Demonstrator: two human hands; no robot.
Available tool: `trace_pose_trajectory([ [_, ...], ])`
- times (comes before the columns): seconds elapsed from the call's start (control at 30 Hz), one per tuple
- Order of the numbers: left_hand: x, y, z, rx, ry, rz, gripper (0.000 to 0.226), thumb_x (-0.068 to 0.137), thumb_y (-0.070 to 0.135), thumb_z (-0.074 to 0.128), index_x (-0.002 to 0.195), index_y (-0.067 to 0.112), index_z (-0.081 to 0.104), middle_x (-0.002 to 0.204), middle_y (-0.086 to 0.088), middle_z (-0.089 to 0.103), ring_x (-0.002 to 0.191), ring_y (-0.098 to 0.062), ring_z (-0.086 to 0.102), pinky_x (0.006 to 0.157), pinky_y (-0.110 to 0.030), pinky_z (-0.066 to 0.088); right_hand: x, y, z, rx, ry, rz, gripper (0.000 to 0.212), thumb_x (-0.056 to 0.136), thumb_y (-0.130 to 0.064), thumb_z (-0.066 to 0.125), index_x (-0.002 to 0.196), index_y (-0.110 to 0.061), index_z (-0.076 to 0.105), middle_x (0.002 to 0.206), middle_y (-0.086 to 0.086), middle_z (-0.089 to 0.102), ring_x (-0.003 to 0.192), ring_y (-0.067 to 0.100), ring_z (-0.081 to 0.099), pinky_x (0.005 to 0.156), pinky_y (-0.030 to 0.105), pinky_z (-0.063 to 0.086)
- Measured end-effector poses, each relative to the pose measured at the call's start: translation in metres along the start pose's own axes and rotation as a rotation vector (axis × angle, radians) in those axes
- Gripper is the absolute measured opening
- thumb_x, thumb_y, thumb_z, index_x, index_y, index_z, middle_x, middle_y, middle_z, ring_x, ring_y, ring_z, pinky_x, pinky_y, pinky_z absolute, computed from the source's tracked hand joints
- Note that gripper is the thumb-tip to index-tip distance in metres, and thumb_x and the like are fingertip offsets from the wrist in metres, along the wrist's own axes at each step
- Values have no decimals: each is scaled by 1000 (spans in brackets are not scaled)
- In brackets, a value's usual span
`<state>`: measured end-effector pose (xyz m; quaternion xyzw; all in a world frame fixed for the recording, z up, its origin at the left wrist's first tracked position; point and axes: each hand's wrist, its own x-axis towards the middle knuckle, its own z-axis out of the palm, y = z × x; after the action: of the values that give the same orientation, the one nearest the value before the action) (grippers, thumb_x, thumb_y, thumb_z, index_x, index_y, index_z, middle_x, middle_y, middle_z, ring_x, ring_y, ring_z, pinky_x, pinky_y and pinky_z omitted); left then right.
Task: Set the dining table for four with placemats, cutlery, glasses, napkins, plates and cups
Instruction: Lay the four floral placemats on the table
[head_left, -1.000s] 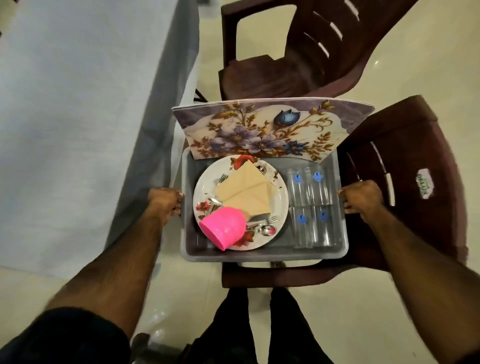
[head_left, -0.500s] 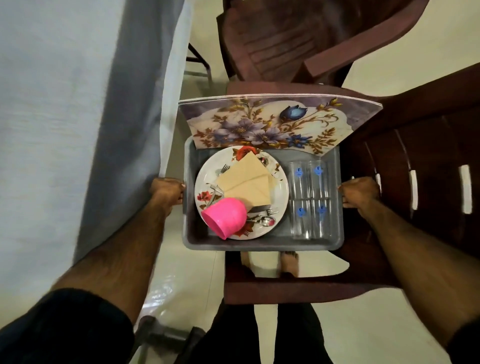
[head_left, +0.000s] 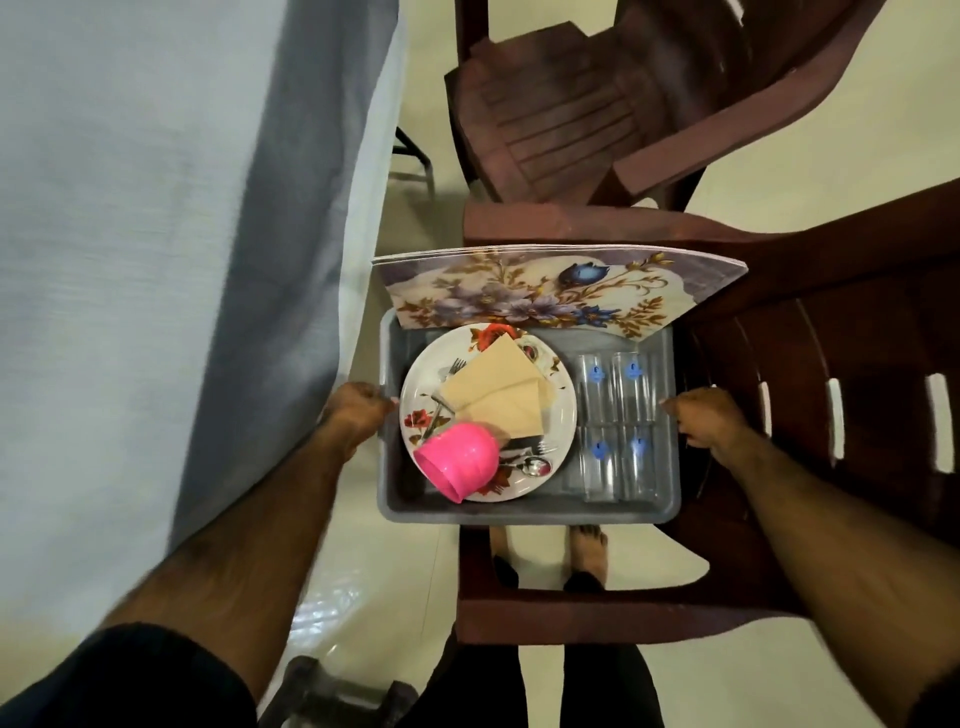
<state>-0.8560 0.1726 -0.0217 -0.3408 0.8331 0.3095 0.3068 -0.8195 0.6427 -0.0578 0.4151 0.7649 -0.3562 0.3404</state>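
I carry a grey plastic tub (head_left: 524, 512) with both hands over a dark red plastic chair. My left hand (head_left: 358, 410) grips its left rim and my right hand (head_left: 704, 421) grips its right rim. Inside lies a flowered plate (head_left: 558, 410) with tan folded napkins (head_left: 501, 397), cutlery (head_left: 530, 465) and a pink cup (head_left: 457, 460) tipped on its side. Several clear glasses (head_left: 618, 426) with blue marks lie at the right of the tub. Flowered placemats (head_left: 545, 288) lean on its far edge.
The dining table under a pale blue cloth (head_left: 156, 260) fills the left side. One dark red chair (head_left: 810, 415) stands below and to the right of the tub, a second one (head_left: 597, 104) beyond it. My bare feet (head_left: 587, 545) show on the cream floor.
The tub has shifted away from the table and over the near chair's seat. Both hands keep their grip on the rims.
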Motion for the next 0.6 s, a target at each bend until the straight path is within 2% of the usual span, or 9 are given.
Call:
trace_pose_trajectory([
  [0.1,-47,44,1,286,331,323,24,94,34,72,110,15,71,113,-9,72,100,-31,68,83,-40,56,-26,-17,2,-123,95,-158,32,94,-30,74,117,-8,68,98,11,70,82,24,65,77,37,56],
  [0.17,-77,75,7,398,437,709,25,95,32,65,112,15,70,113,-8,69,104,-30,63,86,-42,55,-43,-33,8,-25,61,-218,29,93,-28,76,116,-12,69,101,10,72,85,22,67,75,34,54],
  [0.23,-98,108,15,502,526,1075,24,94,28,64,111,12,69,113,-12,67,104,-33,59,88,-45,50,-56,-51,18,75,12,-270,26,90,-30,81,110,-17,71,105,5,74,95,23,70,82,32,55],
  [0.3,-111,145,19,585,608,1293,28,94,27,64,118,12,66,122,-15,63,109,-36,55,91,-48,45,-68,-64,27,133,-17,-326,18,87,-31,84,97,-24,71,102,0,75,99,23,72,91,37,58],
  [0.37,-115,184,17,762,587,1297,40,95,31,59,132,15,58,137,-16,57,124,-37,51,102,-53,42,-78,-67,34,127,-40,-375,17,84,-32,84,85,-27,68,96,-2,77,94,22,73,92,44,60],
  [0.4,-115,202,15,889,525,1196,46,94,34,62,136,17,55,138,-14,58,126,-36,52,105,-53,42,-84,-66,35,119,-53,-394,16,83,-32,83,82,-26,69,92,-3,77,91,20,73,90,45,60],
  [0.5,-121,238,4,1089,227,784,36,92,41,72,124,26,66,119,-5,72,107,-30,69,92,-43,54,-109,-63,27,103,-65,-420,16,83,-35,82,90,-25,71,93,-6,75,91,17,72,87,40,60],
  [0.53,-123,239,1,1113,176,748,30,95,42,68,121,27,70,115,-4,73,103,-29,70,89,-41,56,-114,-60,24,93,-66,-415,17,85,-36,82,95,-26,72,96,-6,75,92,15,71,85,38,60],
  [0.6,-134,234,-8,1146,183,789,29,99,41,62,124,28,68,118,-5,72,106,-29,69,88,-41,56,-127,-53,12,88,-69,-398,14,90,-34,79,100,-27,71,99,-8,73,92,12,70,83,35,59],
])
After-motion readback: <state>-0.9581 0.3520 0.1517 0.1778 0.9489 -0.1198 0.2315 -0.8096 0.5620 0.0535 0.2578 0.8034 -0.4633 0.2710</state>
